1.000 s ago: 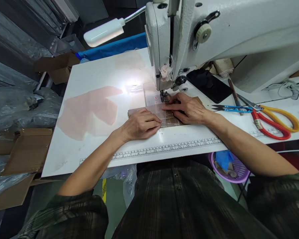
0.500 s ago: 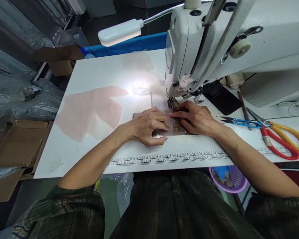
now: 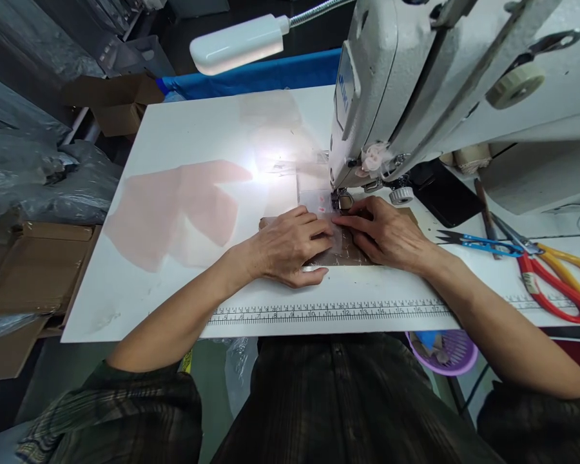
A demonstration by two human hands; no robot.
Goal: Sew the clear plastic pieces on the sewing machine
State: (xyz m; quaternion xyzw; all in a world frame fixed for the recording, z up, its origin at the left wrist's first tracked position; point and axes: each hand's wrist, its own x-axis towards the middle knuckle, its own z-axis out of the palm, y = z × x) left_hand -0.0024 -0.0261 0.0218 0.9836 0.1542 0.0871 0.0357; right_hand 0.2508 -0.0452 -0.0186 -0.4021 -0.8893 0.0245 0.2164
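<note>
My left hand [image 3: 294, 248] lies palm down on a sheer pale fabric [image 3: 337, 243], its fingers lightly bent and its thumb apart. Under that fabric is a brown piece [image 3: 355, 255]; a narrow part of it shows left of the hand. From the right, my right hand [image 3: 384, 233] rests on the brown piece, fingers bent and apart. Its foremost fingertip touches the sheer fabric's edge, just in front of the sewing machine's presser foot [image 3: 342, 201]. Both hands press from above; no clear pinch shows. The needle tip is too small to make out.
The sewing machine [image 3: 367, 84] stands over the white table [image 3: 174, 296]. Pink sheer cut pieces [image 3: 174, 206] lie on the left. A black phone [image 3: 444, 193], blue thread snips [image 3: 488, 244] and scissors [image 3: 555, 290] with red and yellow handles lie on the right. A lamp [image 3: 241, 44] hangs above.
The camera view has shifted slightly, so the machine sits higher and further right in the picture. Both hands keep nearly the same pose on the fabric by the presser foot.
</note>
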